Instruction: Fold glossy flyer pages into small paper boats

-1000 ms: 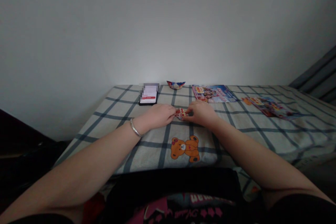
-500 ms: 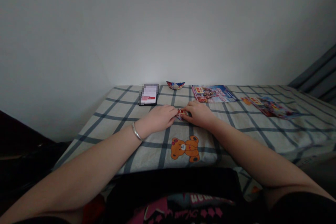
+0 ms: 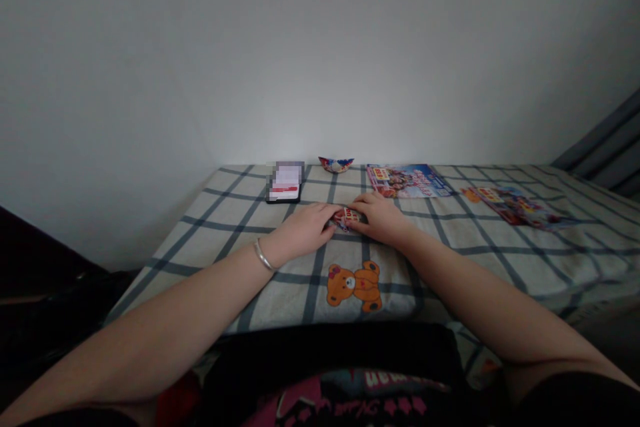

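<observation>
Between my hands lies a small folded piece of printed paper, red and white with bits of lettering. My left hand has its fingers curled on the paper's left end, and a silver bangle circles that wrist. On the right end, my right hand grips the paper between thumb and fingers. The fingers cover both ends, so the full folded shape is hidden. Behind the hands, near the wall, stands a folded paper boat in blue, red and white.
A phone with a lit, partly blurred screen lies left of the boat. Two colourful printed leaflets, one nearer and one farther right, lie flat on the checked cloth. A plain wall rises behind.
My fingers have shifted slightly apart on the folded paper, and more of its printed face shows between them. The boat, phone and leaflets stay in place.
</observation>
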Available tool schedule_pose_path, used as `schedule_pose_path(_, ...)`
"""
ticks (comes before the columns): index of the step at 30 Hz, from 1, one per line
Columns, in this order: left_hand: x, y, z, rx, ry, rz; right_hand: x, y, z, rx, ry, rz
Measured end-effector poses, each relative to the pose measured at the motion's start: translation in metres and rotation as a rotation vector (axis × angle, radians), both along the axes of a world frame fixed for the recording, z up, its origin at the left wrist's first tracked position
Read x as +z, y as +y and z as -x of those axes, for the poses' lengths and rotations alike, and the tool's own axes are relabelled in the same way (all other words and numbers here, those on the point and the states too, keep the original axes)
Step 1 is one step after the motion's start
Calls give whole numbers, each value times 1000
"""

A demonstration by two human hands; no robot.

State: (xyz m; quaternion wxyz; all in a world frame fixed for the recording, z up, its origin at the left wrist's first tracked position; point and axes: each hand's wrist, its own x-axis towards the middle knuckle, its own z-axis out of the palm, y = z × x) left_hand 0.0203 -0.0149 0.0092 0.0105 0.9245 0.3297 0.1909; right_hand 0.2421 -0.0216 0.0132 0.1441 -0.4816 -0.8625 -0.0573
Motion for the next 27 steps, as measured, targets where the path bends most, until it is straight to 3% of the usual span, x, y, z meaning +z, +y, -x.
schedule_pose_path(3, 0, 0, -4, 17, -84, 54, -2, 3, -1, 59, 45, 17)
schedule_pose_path(6, -1, 5, -4, -60, -128, 79, -6, 9, -4, 109, 103, 42)
schedule_pose_path(13, -3, 10, -4, -134, -202, 93, -14, 17, -7, 124, 193, 56)
schedule_pose_path(20, 4, 3, -7, -73, -364, 181, -6, 8, 2, 87, 395, 122)
schedule_pose_path(27, 6, 1, -8, -27, -459, 196, 0, 1, 6, 119, 536, 53)
